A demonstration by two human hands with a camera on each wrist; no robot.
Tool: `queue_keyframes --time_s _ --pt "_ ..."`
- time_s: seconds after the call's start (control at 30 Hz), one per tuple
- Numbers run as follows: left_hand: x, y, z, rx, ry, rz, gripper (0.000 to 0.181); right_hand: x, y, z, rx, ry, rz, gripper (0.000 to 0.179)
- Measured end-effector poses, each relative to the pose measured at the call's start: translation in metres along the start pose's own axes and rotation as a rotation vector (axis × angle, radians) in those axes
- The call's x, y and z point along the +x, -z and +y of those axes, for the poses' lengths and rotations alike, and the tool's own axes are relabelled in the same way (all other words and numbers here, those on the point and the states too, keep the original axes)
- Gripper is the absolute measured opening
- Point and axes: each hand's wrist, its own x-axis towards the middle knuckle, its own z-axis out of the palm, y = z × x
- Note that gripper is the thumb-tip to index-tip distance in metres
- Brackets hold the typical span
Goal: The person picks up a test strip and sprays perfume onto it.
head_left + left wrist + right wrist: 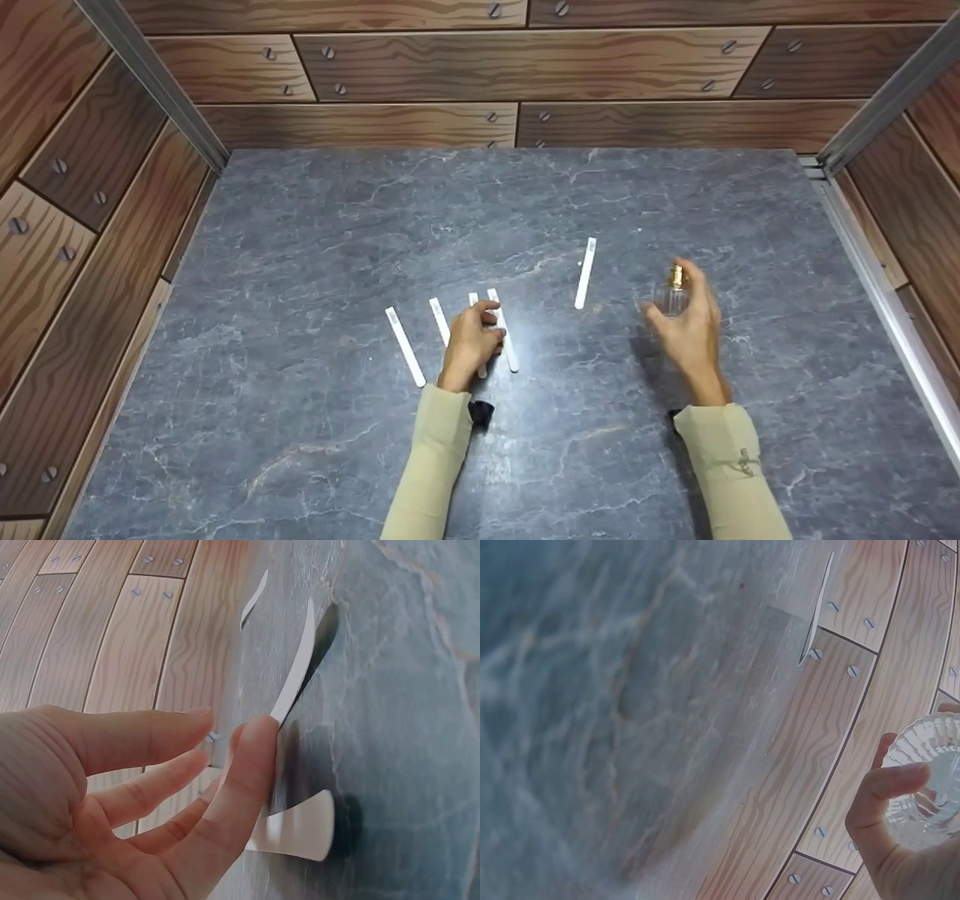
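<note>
My right hand [691, 322] grips a clear glass perfume bottle [675, 302] with a gold neck, a finger resting over its top. In the right wrist view the ribbed glass base shows between the fingers, with the thumb [904, 781] lying across it. Low over the scent test strips hangs my left hand [472, 337], its thumb apart from the bent fingers. It partly covers a middle strip [473, 298]; another white strip [508, 349] lies close to its right. The left wrist view has one strip [298, 667] running out right behind a fingertip.
Left of the hand are two more strips, an outer one [405, 346] and a half-covered one [439, 315]. A separate strip [586, 274] lies toward the bottle on the grey marbled table [300, 225]. Wood-patterned walls [420, 67] stand around the table.
</note>
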Motion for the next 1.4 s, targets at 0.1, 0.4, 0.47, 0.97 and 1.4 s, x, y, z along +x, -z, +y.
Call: queue_keyframes --time_s 0.1,0.4,0.47,0.97,1.4 --pt "0.000 -0.001 0.000 0.049 -0.026 0.013 0.041 0.000 0.001 0.000 0.004 0.002 0.003 0.069" --pt "0.008 -0.006 0.003 0.185 -0.106 -0.001 0.039 -0.001 0.000 0.000 0.016 0.001 -0.003 0.068" --pt "0.007 -0.006 0.002 0.198 -0.110 0.000 0.039 -0.002 0.001 0.001 0.014 0.002 -0.006 0.068" --pt "-0.002 -0.004 -0.001 0.244 -0.125 0.039 0.050 -0.002 0.006 0.001 0.000 0.006 -0.008 0.069" --pt "-0.004 -0.018 0.001 0.443 -0.212 0.164 0.050 0.000 0.007 0.001 -0.024 -0.012 0.000 0.069"
